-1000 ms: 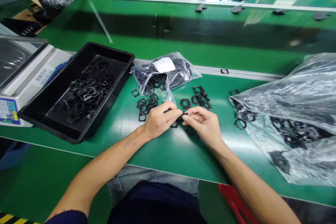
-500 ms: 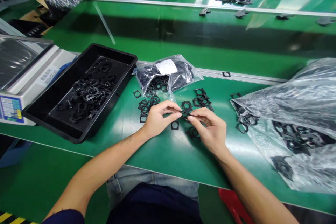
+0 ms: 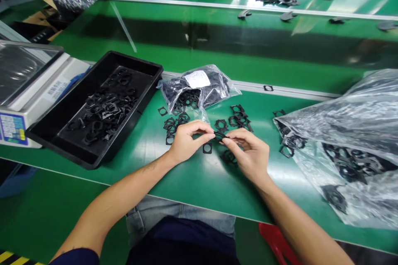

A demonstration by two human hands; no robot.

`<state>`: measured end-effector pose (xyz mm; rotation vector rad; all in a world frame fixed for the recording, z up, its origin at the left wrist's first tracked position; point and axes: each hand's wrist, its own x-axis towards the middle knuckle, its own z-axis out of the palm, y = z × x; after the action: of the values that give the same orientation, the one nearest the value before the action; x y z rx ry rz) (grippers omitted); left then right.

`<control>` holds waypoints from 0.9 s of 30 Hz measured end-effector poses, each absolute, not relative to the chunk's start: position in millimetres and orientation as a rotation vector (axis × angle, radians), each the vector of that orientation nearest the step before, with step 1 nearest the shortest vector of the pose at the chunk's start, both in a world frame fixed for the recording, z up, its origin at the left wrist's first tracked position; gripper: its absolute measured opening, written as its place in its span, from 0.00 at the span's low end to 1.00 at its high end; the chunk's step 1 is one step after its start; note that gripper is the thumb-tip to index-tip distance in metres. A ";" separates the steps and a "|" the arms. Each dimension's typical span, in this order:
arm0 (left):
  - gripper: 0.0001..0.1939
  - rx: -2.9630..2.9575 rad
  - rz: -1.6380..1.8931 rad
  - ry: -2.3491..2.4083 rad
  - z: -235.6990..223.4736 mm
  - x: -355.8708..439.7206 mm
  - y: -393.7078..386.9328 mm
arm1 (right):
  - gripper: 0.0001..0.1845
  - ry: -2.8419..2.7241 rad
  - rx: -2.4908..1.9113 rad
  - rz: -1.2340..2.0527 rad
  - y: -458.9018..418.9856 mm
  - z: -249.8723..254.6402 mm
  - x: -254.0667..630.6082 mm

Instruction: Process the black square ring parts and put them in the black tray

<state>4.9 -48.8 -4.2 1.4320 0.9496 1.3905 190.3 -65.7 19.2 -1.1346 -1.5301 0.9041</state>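
Between my two hands, just above the green table, is a black ring-shaped part (image 3: pixel 220 136); whether it is one piece or two stacked I cannot tell. My left hand (image 3: pixel 190 141) pinches its left edge between thumb and fingers. On the opposite edge, my right hand (image 3: pixel 248 149) grips it the same way. A single square black frame with a round hole (image 3: pixel 207 148) lies flat below the held part. Loose black frames (image 3: pixel 239 117) are heaped behind my right hand, and more black rings (image 3: pixel 175 124) lie behind my left. Others sit partly hidden under my right hand.
A black tray (image 3: pixel 144 103) of black parts stands left, beside a weighing scale (image 3: pixel 18 112). A clear labelled bag (image 3: pixel 214 87) of parts lies at the back. Another large plastic bag (image 3: pixel 345 128) spills parts at right. A metal rail (image 3: pixel 298 92) crosses behind, carrying one frame (image 3: pixel 268 87).
The held ring part has tilted slightly, showing more of its opening; my hands have barely shifted. At the far table, another person's hand has gone from the metal fixture.
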 end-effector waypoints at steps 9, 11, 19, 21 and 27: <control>0.15 1.229 1.327 0.904 -3.7 6.1 -48.7 | 0.09 -1.499 -1.131 0.927 -67.4 19.9 189.5; 0.15 1.211 1.314 0.896 -4.5 6.0 -49.0 | 0.10 -1.497 -1.132 0.942 -67.1 20.5 189.3; 0.10 1.428 1.296 0.929 -5.5 4.1 -52.8 | 0.16 -1.148 -1.170 1.367 -61.7 25.9 187.4; 0.07 1.637 1.340 0.930 -3.3 3.7 -54.2 | 0.18 -0.999 -1.184 1.509 -57.7 27.0 188.9; 0.03 1.986 1.447 0.955 1.1 2.4 -55.3 | 0.17 -0.940 -1.215 1.609 -53.4 26.1 192.0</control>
<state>2.4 -55.3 1.1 1.9857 0.9549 1.4467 192.0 -53.4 26.1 -1.2148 -0.9398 1.6091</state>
